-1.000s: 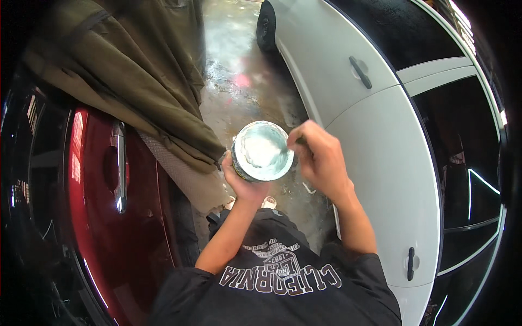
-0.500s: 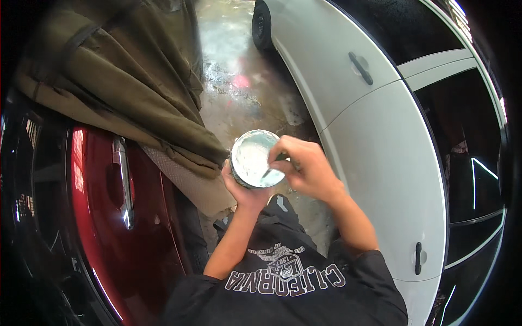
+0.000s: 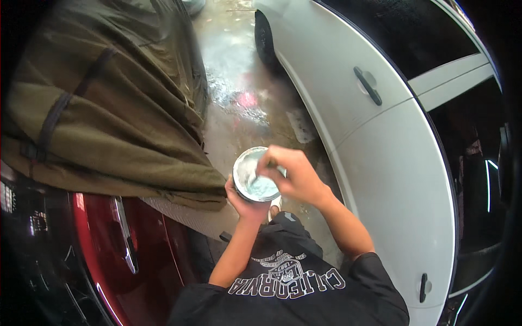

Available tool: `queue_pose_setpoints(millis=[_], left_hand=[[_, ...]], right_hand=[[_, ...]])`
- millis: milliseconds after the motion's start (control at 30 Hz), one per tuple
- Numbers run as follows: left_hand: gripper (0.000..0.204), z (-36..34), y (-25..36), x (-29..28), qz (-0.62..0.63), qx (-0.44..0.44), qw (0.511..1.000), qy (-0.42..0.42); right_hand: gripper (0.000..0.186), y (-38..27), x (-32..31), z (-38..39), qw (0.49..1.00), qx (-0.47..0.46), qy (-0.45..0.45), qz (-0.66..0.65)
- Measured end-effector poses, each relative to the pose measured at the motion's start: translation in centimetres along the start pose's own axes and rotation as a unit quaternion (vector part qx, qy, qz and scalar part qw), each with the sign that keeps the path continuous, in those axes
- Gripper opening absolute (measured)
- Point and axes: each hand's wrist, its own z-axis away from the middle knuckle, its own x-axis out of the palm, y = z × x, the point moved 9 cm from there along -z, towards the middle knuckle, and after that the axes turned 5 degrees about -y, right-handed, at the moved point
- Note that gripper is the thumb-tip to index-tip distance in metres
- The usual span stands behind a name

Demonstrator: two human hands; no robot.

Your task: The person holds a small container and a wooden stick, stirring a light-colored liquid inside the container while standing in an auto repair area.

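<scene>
My left hand (image 3: 242, 201) is wrapped round a round tub (image 3: 261, 189) with a white rim, holding it at the centre of the view; inside is a white and pale blue-green substance. My right hand (image 3: 291, 171) is closed over the tub on a small thin tool (image 3: 253, 179), its tip down in the substance; the tool is mostly hidden by my fingers, so I cannot make out its full shape.
A white car (image 3: 391, 179) with dark handles runs along my right. A dark red car (image 3: 92, 228) is at my left, with a draped olive cover (image 3: 109, 125) above and over it. A wet concrete floor (image 3: 228, 65) stretches between them, my feet below the tub.
The tub sits lower in the view. My right hand has moved left, further over the tub, and the tool's tip has shifted within the substance. The olive cover shows larger.
</scene>
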Motion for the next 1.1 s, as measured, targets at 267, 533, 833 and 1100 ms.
queue_pose_setpoints(millis=[267, 533, 833, 1100], left_hand=[[0.069, -8.4, -0.7, 3.4, -0.076, 0.043, 0.989, -0.116], [0.068, -19.0, -1.7, 5.2, -0.144, 0.023, 0.988, -0.045], [0.067, -36.0, 4.6, 8.5, -0.142, 0.038, 0.987, -0.062], [0.070, -50.5, 10.1, 12.0, -0.069, 0.011, 0.996, -0.063]], right_hand=[[0.016, 6.0, -4.0, -4.8, 0.998, -0.026, -0.027, -0.043], [0.021, 12.1, -9.9, -13.5, 0.998, -0.058, 0.020, -0.006], [0.025, 19.2, -12.3, -26.0, 0.982, 0.010, -0.046, 0.185], [0.018, 27.0, -19.0, -41.3, 0.984, 0.042, 0.092, 0.149]])
